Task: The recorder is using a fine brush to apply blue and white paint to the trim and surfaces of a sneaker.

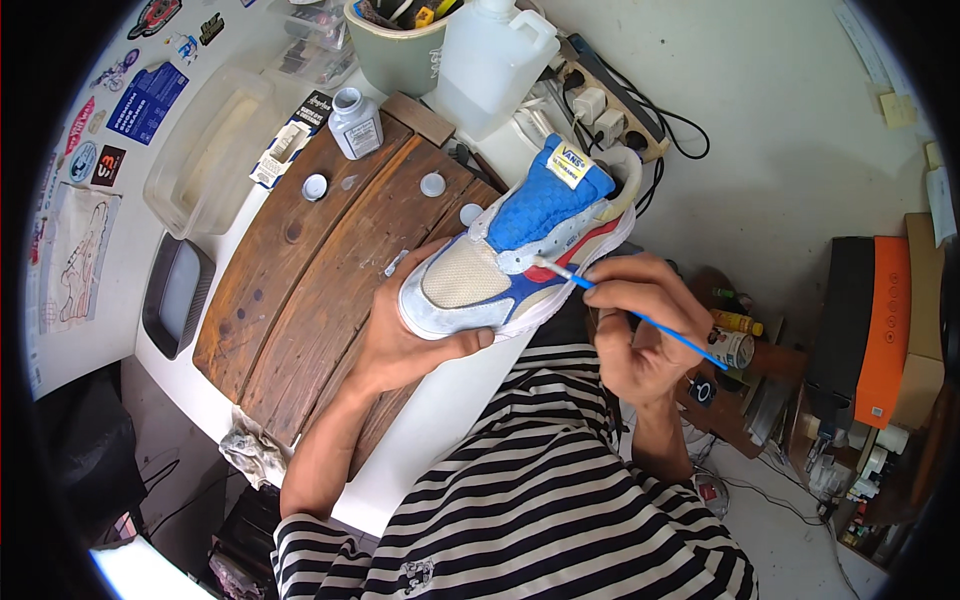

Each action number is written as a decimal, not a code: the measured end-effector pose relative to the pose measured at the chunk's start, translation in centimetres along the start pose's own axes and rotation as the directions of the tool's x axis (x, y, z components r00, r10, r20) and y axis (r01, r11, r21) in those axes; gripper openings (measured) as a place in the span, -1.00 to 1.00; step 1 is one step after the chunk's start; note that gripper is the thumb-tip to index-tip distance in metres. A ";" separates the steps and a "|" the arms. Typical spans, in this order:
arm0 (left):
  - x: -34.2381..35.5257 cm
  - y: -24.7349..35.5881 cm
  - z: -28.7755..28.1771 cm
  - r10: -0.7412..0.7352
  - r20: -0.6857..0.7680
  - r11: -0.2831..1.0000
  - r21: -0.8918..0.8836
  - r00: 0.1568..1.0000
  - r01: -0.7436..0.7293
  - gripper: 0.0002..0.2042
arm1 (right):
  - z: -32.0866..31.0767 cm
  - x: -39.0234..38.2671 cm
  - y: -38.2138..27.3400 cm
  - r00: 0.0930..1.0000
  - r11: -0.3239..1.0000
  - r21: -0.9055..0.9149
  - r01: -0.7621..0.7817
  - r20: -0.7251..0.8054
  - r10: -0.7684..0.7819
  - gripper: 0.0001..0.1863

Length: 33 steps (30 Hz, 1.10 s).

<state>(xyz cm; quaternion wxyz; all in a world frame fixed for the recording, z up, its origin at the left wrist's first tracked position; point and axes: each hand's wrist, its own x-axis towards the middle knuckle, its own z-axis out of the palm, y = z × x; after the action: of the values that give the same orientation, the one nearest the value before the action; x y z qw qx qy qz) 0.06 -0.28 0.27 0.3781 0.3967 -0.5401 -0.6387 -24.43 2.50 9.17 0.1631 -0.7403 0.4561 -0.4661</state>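
Note:
My left hand (pixel 400 335) grips a sneaker (pixel 465 280) by its toe end. The shoe has a beige mesh front, pale suede edging, red and dark-blue side panels, and a blue tongue (pixel 530 215) with a yellow label. In my right hand (pixel 645 330) is a slim blue-handled paintbrush (pixel 690 345), its bristles touching the pale lacing strip beside the tongue. Beyond the shoe, on a dark wooden board (pixel 290 300), stand an open pale bottle (pixel 355 135) and round lids (pixel 433 184).
A clear plastic tub (pixel 170 180) and a dark tray (pixel 160 300) line the left. Behind are a bucket (pixel 385 60), a translucent jug (pixel 485 70) and a power strip (pixel 635 125) with cables. A crumpled rag (pixel 250 450) lies near-left; boxes (pixel 880 330) stand at right.

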 end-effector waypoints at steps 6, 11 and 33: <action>0.1 0.1 0.1 -0.026 0.003 0.999 -0.035 1.000 0.026 -0.08 | 1.0 0.3 -0.9 0.998 0.998 0.034 0.058 0.016 -0.059 -0.72; 0.0 -0.2 0.1 -0.006 0.000 1.000 -0.027 1.000 0.006 -0.09 | 0.0 0.3 0.0 1.000 1.000 -0.016 0.008 -0.021 -0.008 -0.73; 0.0 -0.2 0.1 -0.014 -0.003 1.000 -0.023 1.000 0.014 -0.08 | 0.3 0.8 -0.3 1.000 0.999 -0.040 0.020 -0.022 -0.021 -0.74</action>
<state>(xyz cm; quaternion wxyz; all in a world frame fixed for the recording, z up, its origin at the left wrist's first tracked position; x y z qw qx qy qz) 0.02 -0.20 0.11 0.3789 0.3970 -0.5292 -0.6472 -23.88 1.95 9.64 0.1382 -0.7428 0.4595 -0.4668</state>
